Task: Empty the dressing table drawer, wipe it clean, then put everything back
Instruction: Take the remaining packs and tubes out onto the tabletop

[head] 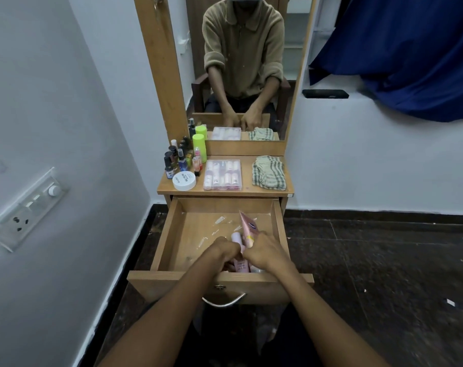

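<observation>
your fingers (229, 247) curl on both hands: left hand (222, 250) over small pink bottles (241, 264), right hand (264, 251) gripping a soft pink tube (247, 229), low in the open wooden drawer (172, 234). on the tabletop sit a checked cloth (269, 172), a clear plastic box (222, 175), a white round jar (184, 181).

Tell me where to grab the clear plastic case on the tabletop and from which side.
Take the clear case by its two long sides, coming from above and the front. It lies flat on the tabletop, so nothing offers itself but the edges. There is bare wood towards the folded cloth on its right; the white jar and bottles sit close on its left.
</observation>
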